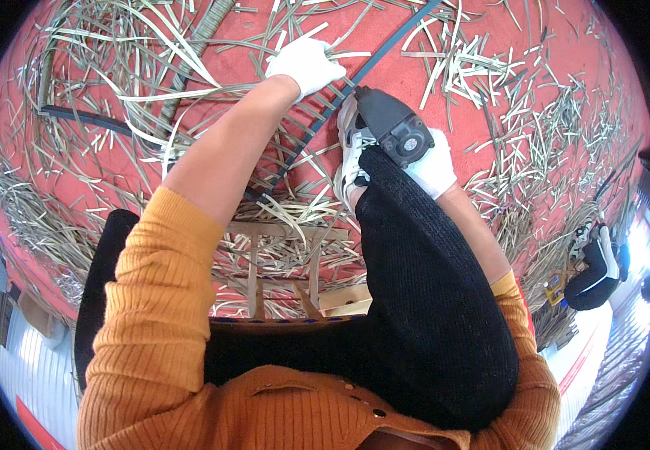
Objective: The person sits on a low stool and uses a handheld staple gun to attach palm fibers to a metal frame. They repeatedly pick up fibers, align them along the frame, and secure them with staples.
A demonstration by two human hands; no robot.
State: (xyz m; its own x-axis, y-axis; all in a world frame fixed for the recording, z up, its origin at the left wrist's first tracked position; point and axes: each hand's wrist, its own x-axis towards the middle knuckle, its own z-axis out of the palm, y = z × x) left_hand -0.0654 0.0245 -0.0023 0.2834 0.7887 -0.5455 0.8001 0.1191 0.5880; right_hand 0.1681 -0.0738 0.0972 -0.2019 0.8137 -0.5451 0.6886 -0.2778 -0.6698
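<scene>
1. The left hand (306, 64), in a white glove, reaches forward with its fingers curled onto a long dark strip (385, 46) and the pale cane strands lying across it.
2. The right hand (431, 166), also white-gloved, is wrapped around the grip of a dark power tool (391, 124); the tool's head sits against the dark strip, just below the left hand.
3. The strip runs diagonally from far beyond the left hand down between the two forearms, with short pale cross pieces (311, 129) fixed along it like rungs.
4. Beneath both hands lies a red floor (580, 45), strewn all around with cut cane slivers (512, 97), thickest to the left of the left hand and to the right of the right hand.
5. Near the person's body, below the forearms, stands a pale wooden frame (283, 259).
6. A white shoe (349, 146) rests on the floor just left of the right hand, under a black-clad knee (422, 285).
7. Far right of the right hand, another person's foot in a white shoe (601, 251) shows at the floor's edge.
</scene>
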